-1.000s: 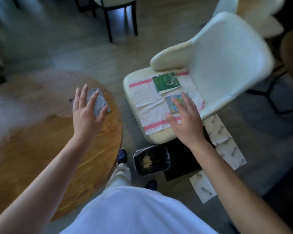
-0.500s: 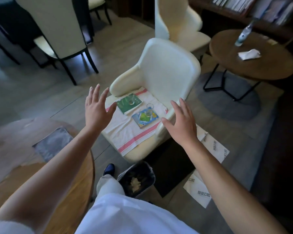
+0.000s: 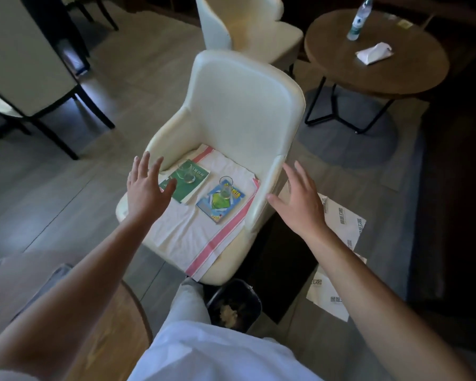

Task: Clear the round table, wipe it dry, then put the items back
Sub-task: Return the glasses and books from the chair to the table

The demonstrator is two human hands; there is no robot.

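Where a striped towel [image 3: 193,229] covers the chair [image 3: 245,105], two book-borne glasses [image 3: 226,188] stand.

Chair [image 3: 248,105] with 2 books and 2 glasses, round table [image 3: 121,325] at near left.
On the chair seat lay a towel [image 3: 193,229]; on it, a book [image 3: 187,185] at left bearing 1 glass [image 3: 187,173], a second book [image 3: 220,204] at right bearing another glass [image 3: 226,187]. A bin [image 3: 234,306] stood before the chair, paper sheets [image 3: 338,224] on the floor to its right, a second table [image 3: 377,53] behind at right.
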